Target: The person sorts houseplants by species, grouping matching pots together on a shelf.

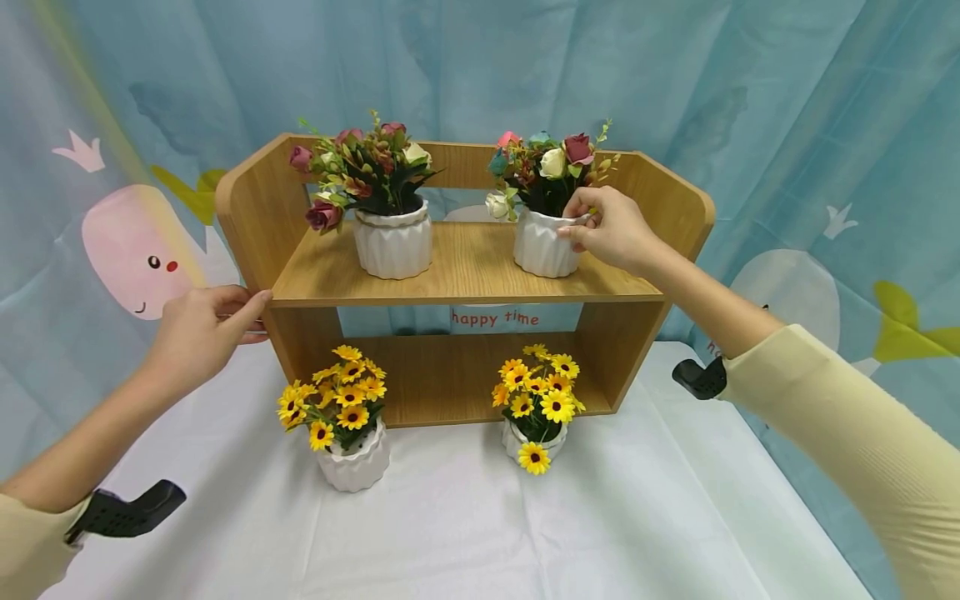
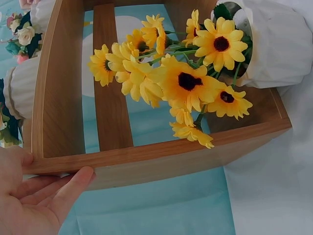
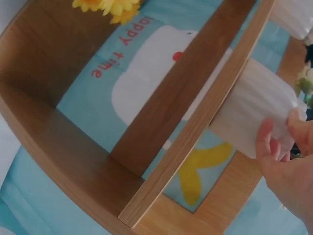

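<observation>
Fluted white pot [image 1: 546, 250] of mixed artificial roses [image 1: 553, 167] stood at right on the upper board of a wood-grain two-tier shelf [image 1: 465, 258]. Right hand [image 1: 611, 229] pinched its rim, gap narrow; left hand [image 1: 202, 325], fingers loose, touched the side panel [image 1: 258, 225]. Judged light, rigid, slick, perhaps chippable; best held by rim or ribbed wall.

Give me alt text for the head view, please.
A person's right hand grips a white pot of roses on the top tier of a wooden shelf, beside a similar pot; the left hand touches the shelf's side. Two pots of yellow flowers stand in front.
</observation>
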Available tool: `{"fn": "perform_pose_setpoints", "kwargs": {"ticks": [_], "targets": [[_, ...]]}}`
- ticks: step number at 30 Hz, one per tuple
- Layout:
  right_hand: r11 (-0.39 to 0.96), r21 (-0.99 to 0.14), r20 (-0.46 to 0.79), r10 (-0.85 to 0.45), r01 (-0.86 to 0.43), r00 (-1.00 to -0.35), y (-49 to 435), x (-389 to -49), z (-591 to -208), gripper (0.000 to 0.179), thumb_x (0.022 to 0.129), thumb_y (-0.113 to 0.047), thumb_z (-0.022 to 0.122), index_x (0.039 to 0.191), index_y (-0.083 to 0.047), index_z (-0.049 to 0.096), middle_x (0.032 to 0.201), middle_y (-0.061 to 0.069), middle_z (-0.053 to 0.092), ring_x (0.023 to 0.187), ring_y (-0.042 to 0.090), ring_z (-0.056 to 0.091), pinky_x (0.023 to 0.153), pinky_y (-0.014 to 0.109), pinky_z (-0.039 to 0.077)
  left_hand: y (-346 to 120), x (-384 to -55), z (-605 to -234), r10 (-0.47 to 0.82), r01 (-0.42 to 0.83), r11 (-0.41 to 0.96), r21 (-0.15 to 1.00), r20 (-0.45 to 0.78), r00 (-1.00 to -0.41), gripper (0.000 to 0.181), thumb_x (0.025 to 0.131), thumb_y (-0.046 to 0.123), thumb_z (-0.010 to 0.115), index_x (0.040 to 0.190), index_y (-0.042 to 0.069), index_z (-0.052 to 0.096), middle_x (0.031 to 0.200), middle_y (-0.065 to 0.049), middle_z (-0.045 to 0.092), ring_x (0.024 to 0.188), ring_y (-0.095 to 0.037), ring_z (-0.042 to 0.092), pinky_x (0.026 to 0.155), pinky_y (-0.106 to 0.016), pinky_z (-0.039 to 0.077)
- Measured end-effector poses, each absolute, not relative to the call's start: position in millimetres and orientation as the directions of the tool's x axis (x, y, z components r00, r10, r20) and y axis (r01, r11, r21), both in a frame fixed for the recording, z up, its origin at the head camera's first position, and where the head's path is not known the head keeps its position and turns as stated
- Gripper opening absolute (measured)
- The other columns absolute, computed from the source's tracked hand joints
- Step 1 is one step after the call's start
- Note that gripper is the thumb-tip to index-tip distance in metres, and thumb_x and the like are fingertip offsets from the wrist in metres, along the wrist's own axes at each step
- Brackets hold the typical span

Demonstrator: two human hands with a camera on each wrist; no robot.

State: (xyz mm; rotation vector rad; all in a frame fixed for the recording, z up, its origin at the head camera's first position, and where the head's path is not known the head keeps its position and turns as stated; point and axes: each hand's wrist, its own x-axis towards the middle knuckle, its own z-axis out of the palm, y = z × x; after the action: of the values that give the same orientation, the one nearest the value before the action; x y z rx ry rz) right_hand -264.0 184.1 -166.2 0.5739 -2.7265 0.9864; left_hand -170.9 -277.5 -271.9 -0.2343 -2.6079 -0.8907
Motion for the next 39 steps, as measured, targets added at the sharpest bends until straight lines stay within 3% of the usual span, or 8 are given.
{"fn": "perform_pose_setpoints", "kwargs": {"ticks": [8,17,26,33,39], "targets": [[0.737,-0.554,0.29,-0.265,-0.387,-0.92,187,-260,-166,0.022,0.105,-0.015,0.067,0.119,0.002,0.069,0.131,0.019,0.051,0.097,0.037,0.075,0.071,0.015,0.05,-276,-169,-271,0.033,0.283,0.777,0.562,0.412,-0.91,0.042,0.111,0.021,0.055,0.112,-0.019,0.069,0.105,-0.042,0.071,0.082,-0.048,0.077,0.057,-0.003,0.046],[0.722,-0.589,0.331,-0.195,-0.363,-0.923,192,-251,-167,0.033,0.104,-0.017,0.069,0.131,0.002,0.065,0.137,0.021,0.05,0.107,0.038,0.069,0.068,0.012,0.052,-275,-169,-272,0.029,0.283,0.772,0.569,0.414,-0.91,0.042,0.111,0.02,0.055,0.112,-0.019,0.068,0.105,-0.042,0.07,0.081,-0.047,0.077,0.057,-0.003,0.047],[0.711,-0.604,0.343,-0.175,-0.359,-0.923,199,-240,-169,0.032,0.102,-0.016,0.072,0.127,0.002,0.065,0.127,0.023,0.063,0.091,0.021,0.073,0.068,0.01,0.053,-276,-170,-273,0.032,0.297,0.781,0.549,0.441,-0.897,0.041,0.111,0.021,0.056,0.107,-0.017,0.071,0.099,-0.039,0.072,0.074,-0.042,0.078,0.057,-0.003,0.045],[0.674,-0.625,0.33,-0.23,-0.394,-0.916,203,-228,-173,0.03,0.103,-0.016,0.07,0.128,0.001,0.071,0.129,0.022,0.069,0.108,0.037,0.075,0.071,0.019,0.06,-276,-170,-273,0.03,0.291,0.78,0.554,0.431,-0.902,0.042,0.111,0.021,0.055,0.109,-0.018,0.07,0.102,-0.04,0.071,0.075,-0.042,0.078,0.057,-0.003,0.045],[0.665,-0.619,0.319,-0.271,-0.417,-0.908,205,-217,-182,0.034,0.102,-0.015,0.071,0.133,0.001,0.069,0.13,0.024,0.069,0.108,0.041,0.073,0.072,0.018,0.059,-276,-169,-273,0.032,0.294,0.775,0.56,0.429,-0.903,0.043,0.111,0.021,0.055,0.112,-0.019,0.069,0.104,-0.042,0.071,0.077,-0.045,0.078,0.057,-0.003,0.046]]}}
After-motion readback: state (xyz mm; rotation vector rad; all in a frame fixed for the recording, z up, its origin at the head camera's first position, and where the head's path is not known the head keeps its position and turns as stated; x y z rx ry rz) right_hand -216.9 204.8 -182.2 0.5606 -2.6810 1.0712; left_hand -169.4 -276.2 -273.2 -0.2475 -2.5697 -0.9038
